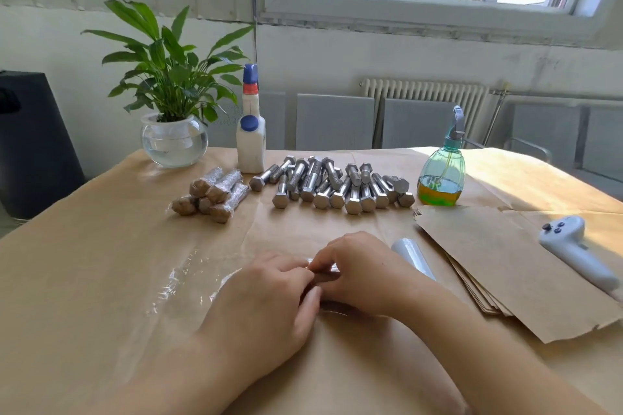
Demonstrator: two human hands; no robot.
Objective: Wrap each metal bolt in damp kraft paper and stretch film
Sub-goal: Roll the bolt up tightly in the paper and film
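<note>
Both hands, left (266,300) and right (357,269), are pinching a small brown paper-wrapped bolt (325,277) at lower centre.

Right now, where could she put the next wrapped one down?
Bare brown paper lies left of the film-wrapped bolt bundles, and between them and her left hand. Crowded: the pile of bare steel bolts, the green spray bottle, the stacked kraft sheets.
</note>
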